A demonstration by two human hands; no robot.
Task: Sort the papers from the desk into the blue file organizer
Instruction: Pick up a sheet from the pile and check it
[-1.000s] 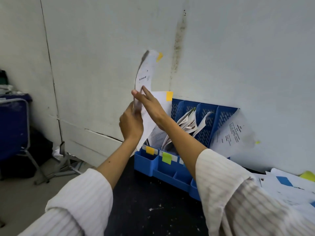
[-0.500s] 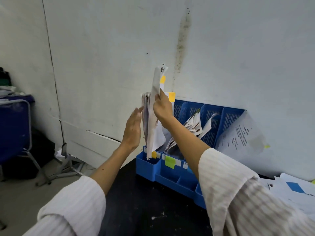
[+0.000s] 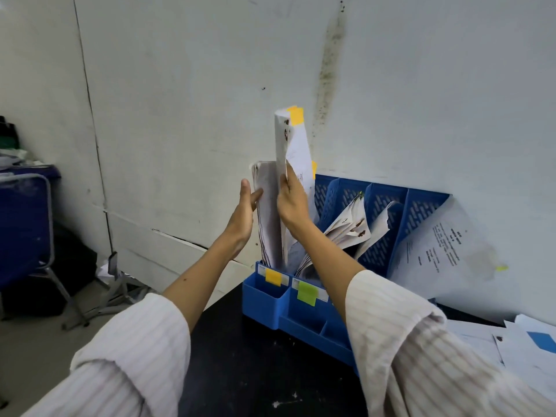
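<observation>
Right grip (image 3: pixel 290 203) pinches a tall sheet (image 3: pixel 296 145), orange tab on top, standing in the leftmost slot of the organizer (image 3: pixel 418 212). Left grip (image 3: pixel 245 212), fingers straight, presses the stack (image 3: pixel 266 212) just left of the sheet. More papers (image 3: pixel 523 350) on the worktop (image 3: pixel 255 371), far right of both grips.

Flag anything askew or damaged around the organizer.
One sheet hangs outside the organizer at its right end, tilted against the wall. Papers in the middle slot sag sideways, with brown stains.

Organizer (image 3: pixel 304 320) on desk (image 3: pixel 240 371) at wall; loose papers (image 3: pixel 517 350) to its rt.
</observation>
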